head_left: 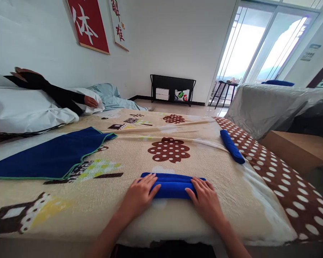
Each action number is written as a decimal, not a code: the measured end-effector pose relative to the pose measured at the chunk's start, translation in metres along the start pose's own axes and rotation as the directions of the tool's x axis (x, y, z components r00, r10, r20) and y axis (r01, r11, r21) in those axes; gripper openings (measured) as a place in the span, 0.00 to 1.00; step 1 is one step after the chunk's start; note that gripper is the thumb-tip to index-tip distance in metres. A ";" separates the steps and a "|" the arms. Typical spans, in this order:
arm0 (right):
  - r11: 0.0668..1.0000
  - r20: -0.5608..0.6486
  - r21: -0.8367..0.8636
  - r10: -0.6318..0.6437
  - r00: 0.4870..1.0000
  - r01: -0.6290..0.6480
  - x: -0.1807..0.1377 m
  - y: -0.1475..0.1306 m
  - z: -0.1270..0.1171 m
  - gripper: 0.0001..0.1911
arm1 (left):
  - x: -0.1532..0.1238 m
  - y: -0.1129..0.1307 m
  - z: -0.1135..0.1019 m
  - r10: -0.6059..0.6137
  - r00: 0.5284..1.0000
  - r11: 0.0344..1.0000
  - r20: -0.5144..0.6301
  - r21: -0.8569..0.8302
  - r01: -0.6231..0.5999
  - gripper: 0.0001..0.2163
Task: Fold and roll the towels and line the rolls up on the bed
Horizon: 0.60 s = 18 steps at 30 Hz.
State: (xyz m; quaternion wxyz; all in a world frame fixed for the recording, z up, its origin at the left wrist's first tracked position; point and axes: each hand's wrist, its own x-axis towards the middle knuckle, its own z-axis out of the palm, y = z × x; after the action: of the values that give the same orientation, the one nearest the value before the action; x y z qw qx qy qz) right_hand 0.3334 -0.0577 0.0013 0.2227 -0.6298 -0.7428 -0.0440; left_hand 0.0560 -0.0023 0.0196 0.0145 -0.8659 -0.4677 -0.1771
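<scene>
A folded dark blue cloth (173, 190) lies at the near part of the bed, a long narrow bundle with a crease along its length. My left hand (142, 193) rests on its left end, fingers laid over the top and thumb stretched apart. On the right end lies my right hand (204, 195), its fingers also extended and its thumb apart near the front edge. Farther right is a blue roll of cloth (232, 147). To the left, a blue cloth with green edging (54, 154) is spread out.
Beneath everything is a cream patterned blanket (134, 157) with a brown dotted border (282, 179). A person's black-sleeved arm (56, 91) rests on white bedding (24, 111) at left. A cardboard box (296, 150) and plastic-covered furniture (258, 107) stand right; a black rack (172, 84) is behind.
</scene>
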 end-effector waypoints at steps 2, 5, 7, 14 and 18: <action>0.999 -0.019 -0.041 0.030 0.999 -0.031 -0.006 0.021 -0.003 0.23 | -0.008 -0.024 -0.004 -0.057 0.998 0.998 -0.008 0.019 0.057 0.20; 0.992 -0.069 -0.113 0.046 0.997 -0.053 -0.009 0.021 -0.006 0.22 | -0.012 -0.030 -0.005 -0.115 0.992 0.992 -0.045 0.054 0.117 0.20; 0.994 -0.074 -0.105 0.011 0.997 -0.019 -0.006 0.002 -0.006 0.21 | -0.009 -0.012 -0.002 -0.093 0.994 0.993 -0.057 0.062 0.097 0.20; 0.998 0.029 0.039 -0.059 0.998 0.058 0.004 -0.014 -0.002 0.22 | 0.005 0.020 0.006 0.065 0.998 0.998 0.011 0.012 -0.066 0.22; 0.998 0.010 0.020 -0.053 0.999 0.053 -0.015 0.036 -0.008 0.22 | -0.016 -0.020 0.001 0.033 0.998 0.998 -0.054 0.055 -0.030 0.22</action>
State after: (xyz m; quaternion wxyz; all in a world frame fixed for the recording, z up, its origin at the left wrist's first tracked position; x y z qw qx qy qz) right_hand 0.3715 -0.0672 -0.0049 0.2240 -0.6077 -0.7609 -0.0393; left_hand 0.0317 -0.0033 0.0107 0.0536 -0.8673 -0.4578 -0.1881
